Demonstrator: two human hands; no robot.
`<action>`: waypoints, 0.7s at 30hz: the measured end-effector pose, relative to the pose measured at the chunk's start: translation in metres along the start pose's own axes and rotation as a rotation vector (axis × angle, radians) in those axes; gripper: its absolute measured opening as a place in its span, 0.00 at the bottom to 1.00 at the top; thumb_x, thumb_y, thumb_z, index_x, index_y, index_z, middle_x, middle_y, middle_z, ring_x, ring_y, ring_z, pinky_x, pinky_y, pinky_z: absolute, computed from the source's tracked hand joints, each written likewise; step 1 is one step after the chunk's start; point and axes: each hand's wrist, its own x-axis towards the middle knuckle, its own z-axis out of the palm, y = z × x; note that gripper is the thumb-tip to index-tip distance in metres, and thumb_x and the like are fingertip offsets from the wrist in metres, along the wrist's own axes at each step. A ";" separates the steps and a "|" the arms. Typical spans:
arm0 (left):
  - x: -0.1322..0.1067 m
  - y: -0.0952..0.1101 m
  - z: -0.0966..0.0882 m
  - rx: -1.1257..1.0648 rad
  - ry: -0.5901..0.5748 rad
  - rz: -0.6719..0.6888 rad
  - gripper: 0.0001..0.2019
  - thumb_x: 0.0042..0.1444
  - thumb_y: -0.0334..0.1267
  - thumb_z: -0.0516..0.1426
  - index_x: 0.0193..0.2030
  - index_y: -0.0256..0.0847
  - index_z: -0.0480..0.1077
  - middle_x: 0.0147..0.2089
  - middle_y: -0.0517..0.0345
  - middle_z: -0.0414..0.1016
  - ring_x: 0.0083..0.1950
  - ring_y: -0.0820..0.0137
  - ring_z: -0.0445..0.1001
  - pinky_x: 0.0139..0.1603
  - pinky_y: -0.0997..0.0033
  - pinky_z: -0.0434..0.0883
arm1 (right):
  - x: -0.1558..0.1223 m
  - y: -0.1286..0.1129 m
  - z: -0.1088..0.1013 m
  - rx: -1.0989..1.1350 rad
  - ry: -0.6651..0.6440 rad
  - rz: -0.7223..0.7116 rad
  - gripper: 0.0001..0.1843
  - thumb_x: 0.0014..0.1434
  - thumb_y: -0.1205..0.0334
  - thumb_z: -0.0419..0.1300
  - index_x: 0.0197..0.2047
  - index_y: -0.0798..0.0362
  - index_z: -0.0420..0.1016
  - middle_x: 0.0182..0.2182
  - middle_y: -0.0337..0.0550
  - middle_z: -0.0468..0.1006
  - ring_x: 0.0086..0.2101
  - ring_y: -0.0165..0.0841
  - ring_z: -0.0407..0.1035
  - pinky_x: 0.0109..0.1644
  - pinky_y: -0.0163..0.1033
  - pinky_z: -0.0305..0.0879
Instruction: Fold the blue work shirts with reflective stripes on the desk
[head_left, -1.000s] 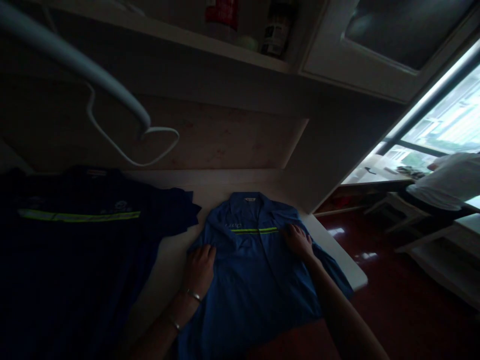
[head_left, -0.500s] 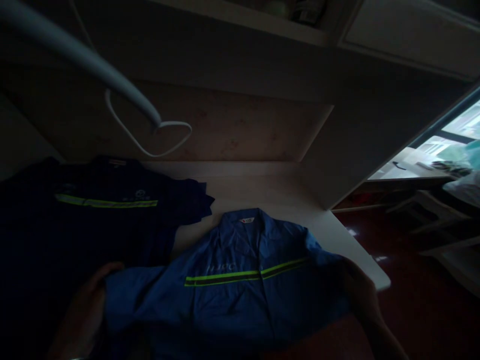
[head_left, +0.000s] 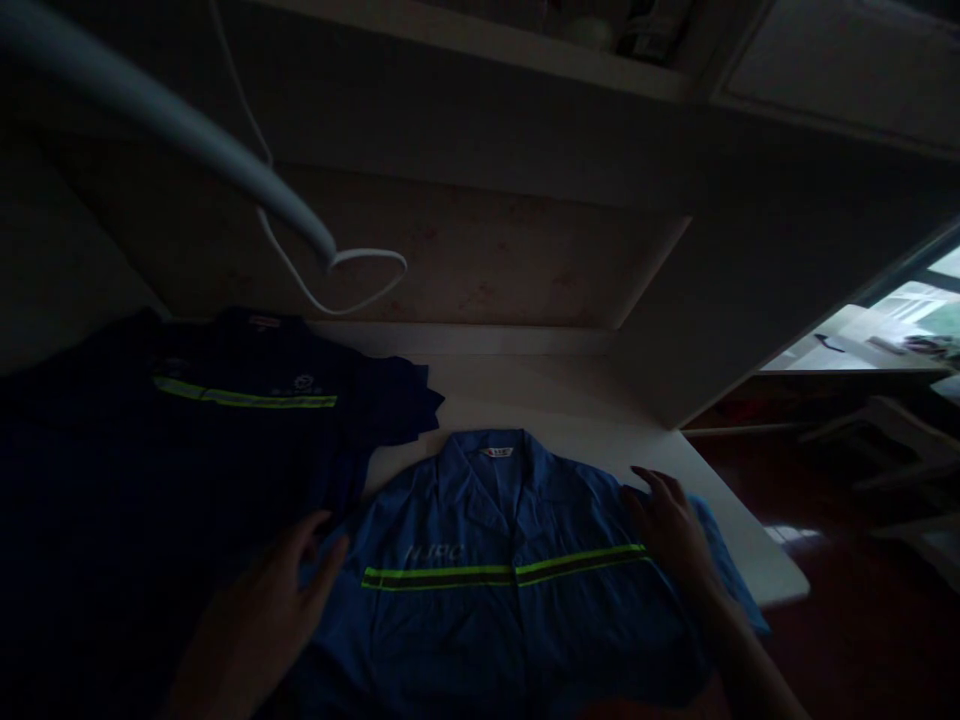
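A blue work shirt (head_left: 495, 610) with a yellow-green reflective stripe lies spread face up on the white table (head_left: 570, 420), collar toward the wall. My left hand (head_left: 277, 590) rests at the shirt's left shoulder, fingers spread and thumb out, where it meets the darker garment. My right hand (head_left: 671, 525) lies flat on the shirt's right shoulder near the end of the stripe, fingers stretched out. Neither hand grips the cloth.
A dark navy shirt (head_left: 172, 450) with its own reflective stripe lies on the left of the table. A white bar (head_left: 165, 120) and a looped cord (head_left: 352, 280) hang above. The table's right edge (head_left: 765, 560) drops to a red floor.
The shirt has gone from bunched narrow to spread wide. My hands moved outward to its shoulders and now lie flat. The view has shifted left and down.
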 end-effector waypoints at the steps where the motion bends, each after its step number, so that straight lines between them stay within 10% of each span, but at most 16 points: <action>1: 0.001 0.016 0.006 0.061 -0.078 0.005 0.35 0.61 0.59 0.43 0.67 0.38 0.57 0.49 0.40 0.79 0.47 0.52 0.79 0.48 0.56 0.72 | 0.010 -0.004 0.012 0.007 -0.096 -0.009 0.30 0.61 0.44 0.51 0.62 0.50 0.66 0.58 0.55 0.68 0.42 0.43 0.74 0.48 0.49 0.69; 7: 0.013 0.020 0.038 0.135 -0.295 0.137 0.24 0.61 0.39 0.44 0.60 0.33 0.66 0.47 0.35 0.79 0.49 0.53 0.79 0.50 0.55 0.71 | 0.045 -0.015 0.053 -0.001 -0.444 -0.180 0.28 0.60 0.46 0.54 0.57 0.53 0.72 0.53 0.54 0.76 0.50 0.46 0.71 0.54 0.46 0.66; 13: -0.026 -0.003 0.016 -0.767 -0.409 -0.249 0.31 0.62 0.52 0.46 0.68 0.39 0.47 0.43 0.43 0.81 0.31 0.58 0.80 0.32 0.59 0.75 | 0.030 -0.046 0.023 -0.140 -0.482 -0.341 0.18 0.61 0.50 0.51 0.39 0.47 0.80 0.39 0.47 0.82 0.43 0.44 0.74 0.49 0.46 0.66; 18: -0.073 -0.050 -0.011 -1.518 -0.202 -0.446 0.58 0.37 0.60 0.68 0.69 0.54 0.39 0.48 0.49 0.81 0.46 0.48 0.80 0.50 0.46 0.75 | 0.020 -0.077 -0.017 0.015 -0.197 -0.475 0.19 0.58 0.43 0.52 0.37 0.43 0.80 0.41 0.46 0.82 0.50 0.49 0.71 0.56 0.55 0.62; 21: -0.087 -0.087 -0.023 -1.650 0.039 -0.371 0.51 0.39 0.61 0.66 0.67 0.64 0.43 0.47 0.57 0.82 0.53 0.48 0.77 0.57 0.41 0.71 | 0.013 -0.101 -0.031 0.173 -0.226 -0.380 0.23 0.57 0.36 0.52 0.41 0.43 0.77 0.33 0.47 0.82 0.33 0.44 0.76 0.38 0.47 0.71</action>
